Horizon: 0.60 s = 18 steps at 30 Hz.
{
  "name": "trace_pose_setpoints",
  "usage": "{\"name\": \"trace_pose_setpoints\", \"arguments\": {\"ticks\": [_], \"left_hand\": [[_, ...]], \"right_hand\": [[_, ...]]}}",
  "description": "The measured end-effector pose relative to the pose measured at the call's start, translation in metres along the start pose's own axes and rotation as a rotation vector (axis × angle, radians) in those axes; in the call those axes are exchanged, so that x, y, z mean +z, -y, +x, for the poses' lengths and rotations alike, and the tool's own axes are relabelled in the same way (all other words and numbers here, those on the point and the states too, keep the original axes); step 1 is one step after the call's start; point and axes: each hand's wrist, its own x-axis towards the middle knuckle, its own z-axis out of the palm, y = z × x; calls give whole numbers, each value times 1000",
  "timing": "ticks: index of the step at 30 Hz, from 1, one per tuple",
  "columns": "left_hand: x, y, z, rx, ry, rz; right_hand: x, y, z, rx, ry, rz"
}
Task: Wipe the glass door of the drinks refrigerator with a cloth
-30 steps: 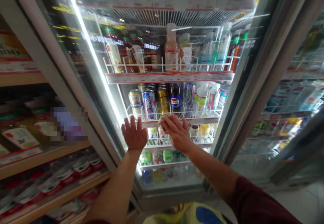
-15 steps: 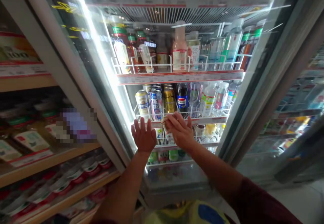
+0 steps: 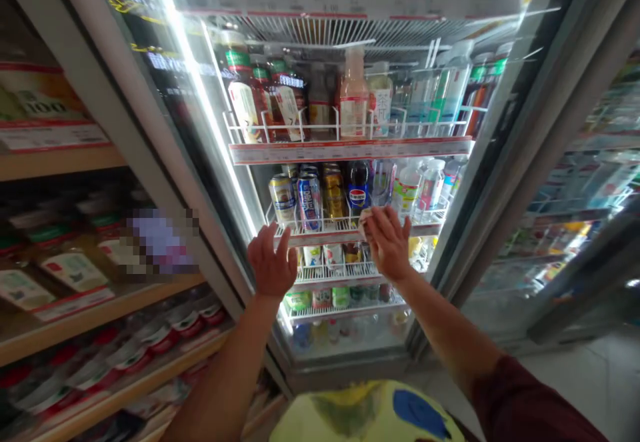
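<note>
From my remote seat I judge the work to be under way: the right hand has its fingers bunched over a crumpled, pale pinkish cloth, seemingly pressed to the tall, metal-framed glass door of a lit drinks fridge. The cloth sits about mid-height, overlapping my view of the can shelf's right half. I see no edge between rubbed and unrubbed glass, so I can't tell how much is done or left. The left hand is bare, fingers spread and raised towards the pane; whether it touches, I can't tell.

Behind the glass, a white wire shelf holds a blue printed metal can, a shiny gold metal can and a dark, blue-labelled plastic bottle. Above stands a pinkish, white-capped bottle; the lower shelves hold smaller containers, their contents unclear.
</note>
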Motion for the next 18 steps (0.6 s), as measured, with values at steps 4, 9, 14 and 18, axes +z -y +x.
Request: {"name": "trace_pose_setpoints", "arguments": {"ticks": [4,9,14,18], "left_hand": [[-2,19,21,-62,27,-18],[9,25,24,-73,43,-10],[12,26,19,-38,-6,2],[12,26,19,-6,-38,12]], "right_hand": [[0,-10,19,200,-199,-47],[8,36,-2,-50,49,25],[4,22,12,94,-45,-3],[8,13,32,264,-221,-3]]}}
